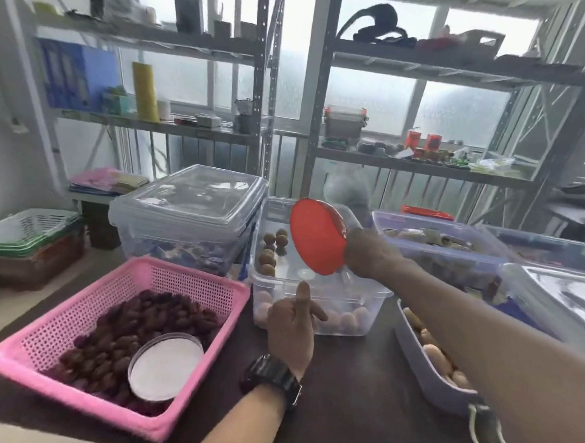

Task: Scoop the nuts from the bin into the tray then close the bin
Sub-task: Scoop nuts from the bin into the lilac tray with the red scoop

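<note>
A clear lidless plastic bin stands mid-table with brown nuts at its left side and paler ones along its front wall. My right hand grips a red round scoop, tilted on edge above the bin's opening. My left hand hovers just before the bin's front wall, fingers loosely spread, holding nothing; a black watch is on that wrist. A pink mesh tray sits at the front left, holding dark reddish nuts and a white round lid.
A closed clear bin stands behind the tray. A lavender basket with pale nuts lies at the right, more lidded bins behind it. Stacked baskets sit at far left. Metal shelves line the back.
</note>
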### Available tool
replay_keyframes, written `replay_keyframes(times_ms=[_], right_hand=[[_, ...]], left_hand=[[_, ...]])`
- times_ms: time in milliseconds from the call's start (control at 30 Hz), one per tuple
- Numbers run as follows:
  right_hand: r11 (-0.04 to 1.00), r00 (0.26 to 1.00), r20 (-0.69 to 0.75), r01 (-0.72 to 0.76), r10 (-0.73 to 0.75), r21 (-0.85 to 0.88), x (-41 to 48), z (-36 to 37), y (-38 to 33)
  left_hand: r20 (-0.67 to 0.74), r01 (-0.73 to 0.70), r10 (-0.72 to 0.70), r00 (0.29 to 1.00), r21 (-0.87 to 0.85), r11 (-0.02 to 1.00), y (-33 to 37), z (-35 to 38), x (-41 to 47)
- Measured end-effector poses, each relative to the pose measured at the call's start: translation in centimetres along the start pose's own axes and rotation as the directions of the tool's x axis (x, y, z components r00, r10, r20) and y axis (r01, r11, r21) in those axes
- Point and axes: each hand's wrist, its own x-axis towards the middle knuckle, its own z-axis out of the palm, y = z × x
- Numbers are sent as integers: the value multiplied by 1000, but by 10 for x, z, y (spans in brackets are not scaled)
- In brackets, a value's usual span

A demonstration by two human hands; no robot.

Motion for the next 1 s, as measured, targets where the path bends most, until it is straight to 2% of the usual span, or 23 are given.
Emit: replay_keyframes(times_ms=[67, 133, 200, 333, 467, 633, 767, 900, 1000], right_hand=[[997, 994, 111, 0, -9, 80, 15, 11, -10], [984, 963, 257, -121, 85, 128, 20, 16, -22], [978, 941, 318, -164, 116, 131, 32, 22, -33], [910, 826, 528, -356, 199, 214, 47, 31, -52], [751, 823, 546, -459, 159, 474, 37, 26, -52], [551, 805, 585, -532, 94, 643, 29, 25, -41], [361, 776, 630, -593, 20, 719, 31, 35, -26], [161, 757, 632, -611, -168, 775, 23, 17, -12], [99, 785, 588, -581, -197, 808, 13, -14, 4]], left_hand=[[-3, -20, 20, 1000, 73, 997, 0, -1, 0], [-10, -38, 40, 999, 131, 991, 0, -2, 0], [-37, -41, 48, 998, 169, 985, -1, -1, 1], [-71, -51, 66, 995, 202, 978, -6, 1, 1], [-98, -40, 61, 993, 210, 977, -4, 1, 2], [-70, -102, 123, 990, 243, 965, -2, -2, 2], [-68, -97, 112, 991, 202, 975, -6, -1, 4], [-73, -78, 94, 993, 192, 978, -6, -1, 6], [-74, -101, 118, 990, 197, 975, -6, -3, 6]])
